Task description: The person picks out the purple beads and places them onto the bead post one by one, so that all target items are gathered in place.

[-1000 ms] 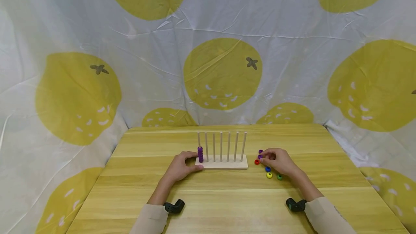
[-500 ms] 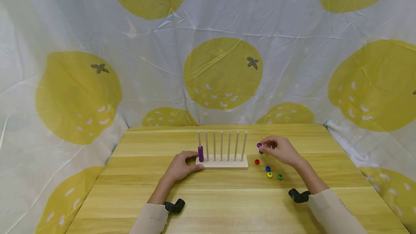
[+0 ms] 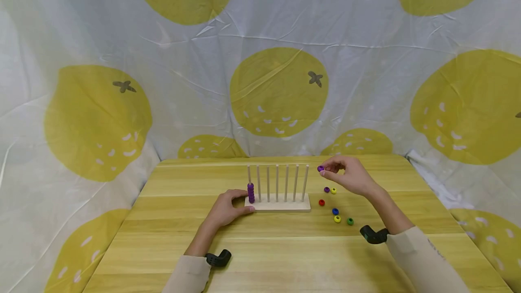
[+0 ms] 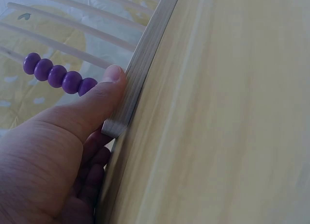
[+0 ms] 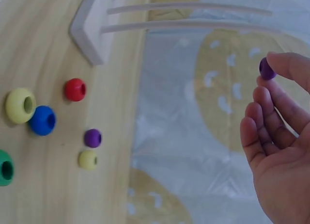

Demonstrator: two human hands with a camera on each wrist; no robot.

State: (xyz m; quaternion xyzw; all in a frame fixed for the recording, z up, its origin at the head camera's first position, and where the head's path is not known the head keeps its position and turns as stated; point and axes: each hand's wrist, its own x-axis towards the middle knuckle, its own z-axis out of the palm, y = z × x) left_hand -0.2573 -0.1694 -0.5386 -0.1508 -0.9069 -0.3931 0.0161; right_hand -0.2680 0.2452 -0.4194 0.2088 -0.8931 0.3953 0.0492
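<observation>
My right hand [image 3: 348, 176] pinches a purple bead [image 3: 320, 168] between thumb and fingertip, raised above the table to the right of a wooden peg stand [image 3: 281, 205]. In the right wrist view the bead [image 5: 267, 69] sits at the fingertips, its hole facing away from the palm. The left hand [image 3: 226, 210] grips the left end of the stand's base, thumb on the front side and fingers behind it, as the left wrist view shows. Several purple beads [image 4: 57, 76] are stacked on the leftmost peg, just beside that thumb. The other pegs stand upright and bare.
On the table [image 3: 281, 257], right of the stand, lie loose beads: red [image 3: 321, 202], blue [image 3: 335, 211], green [image 3: 350, 221], purple [image 3: 327, 189] and two yellow, one near [image 3: 337, 219] and one farther back [image 3: 333, 191]. A lemon-print cloth [image 3: 281, 94] hangs behind.
The right hand has picked a purple bead off the table and lifted it up and slightly left, toward the height of the peg tops. My left hand stays on the stand.
</observation>
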